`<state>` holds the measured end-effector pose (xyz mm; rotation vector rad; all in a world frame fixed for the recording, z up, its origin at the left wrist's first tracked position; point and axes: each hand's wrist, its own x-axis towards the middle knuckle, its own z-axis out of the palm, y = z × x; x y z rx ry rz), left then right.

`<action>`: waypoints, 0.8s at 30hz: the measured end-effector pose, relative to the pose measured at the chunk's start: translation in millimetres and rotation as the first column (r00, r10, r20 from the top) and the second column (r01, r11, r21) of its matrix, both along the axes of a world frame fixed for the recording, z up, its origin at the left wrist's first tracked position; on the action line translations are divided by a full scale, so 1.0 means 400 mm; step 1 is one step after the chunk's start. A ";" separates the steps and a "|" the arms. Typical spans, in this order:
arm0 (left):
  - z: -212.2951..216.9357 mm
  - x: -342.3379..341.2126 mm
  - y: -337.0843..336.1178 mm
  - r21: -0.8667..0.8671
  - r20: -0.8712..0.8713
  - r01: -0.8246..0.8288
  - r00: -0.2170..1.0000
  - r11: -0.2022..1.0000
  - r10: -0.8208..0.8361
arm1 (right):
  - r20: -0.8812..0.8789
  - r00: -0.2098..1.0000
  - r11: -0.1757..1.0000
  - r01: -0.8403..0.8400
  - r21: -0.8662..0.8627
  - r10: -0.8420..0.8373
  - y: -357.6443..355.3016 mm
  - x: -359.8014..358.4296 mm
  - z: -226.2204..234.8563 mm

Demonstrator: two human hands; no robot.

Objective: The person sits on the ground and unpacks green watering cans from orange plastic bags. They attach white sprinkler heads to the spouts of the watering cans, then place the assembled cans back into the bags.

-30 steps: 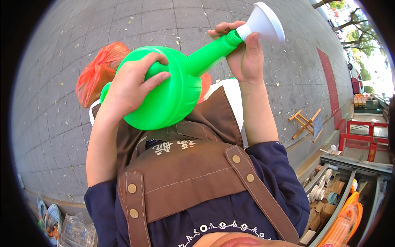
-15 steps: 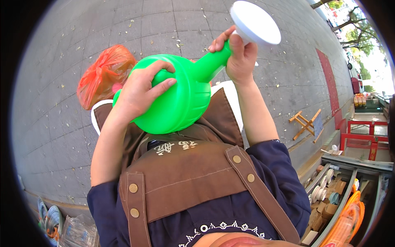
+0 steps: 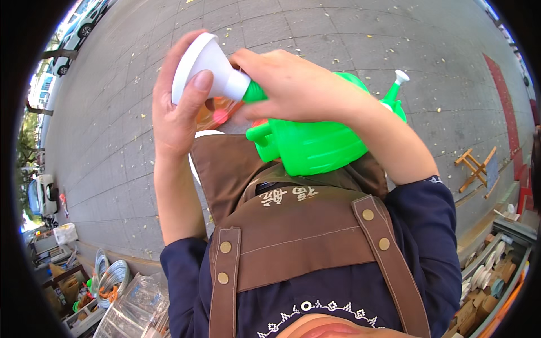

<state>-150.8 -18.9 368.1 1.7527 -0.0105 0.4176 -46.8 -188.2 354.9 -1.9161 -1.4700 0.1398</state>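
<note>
A green watering can [image 3: 324, 149] rests across my lap, partly hidden under my right forearm. Its wide white sprinkler head [image 3: 217, 70] points left. My left hand [image 3: 177, 107] is closed around the wide end of that head, thumb on the near side. Just right of it, my right hand [image 3: 282, 84] wraps round the green spout [image 3: 255, 91] at the head's collar, its fingers partly blurred. Past my right forearm, a thinner green spout with a small white tip [image 3: 400, 77] sticks up; which body it belongs to I cannot tell.
An orange plastic bag [image 3: 225, 107] shows behind my left hand on the grey paving. A small wooden folding stand [image 3: 473, 170] is at the right. Coiled hoses [image 3: 112, 281] lie lower left, and a crate of assorted goods [image 3: 484, 281] sits lower right.
The watering can has turned, so its sprinkler head swung from upper right to upper left. My left hand left the can's body for the head; my right hand stays at the spout.
</note>
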 end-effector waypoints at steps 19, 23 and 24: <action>-0.227 -0.007 0.025 -0.216 -0.345 0.697 0.600 0.683 -0.721 | -0.202 0.976 0.993 -0.059 0.099 0.078 -0.070 0.162 0.040; -0.206 0.011 0.015 -0.318 -0.408 0.743 0.453 0.588 -0.793 | -0.430 0.889 0.987 -0.155 0.045 0.159 -0.117 0.185 0.128; -0.229 0.001 0.022 -0.246 -0.288 0.784 0.502 0.570 -0.815 | -0.455 0.881 0.992 -0.114 0.059 0.129 -0.114 0.186 0.079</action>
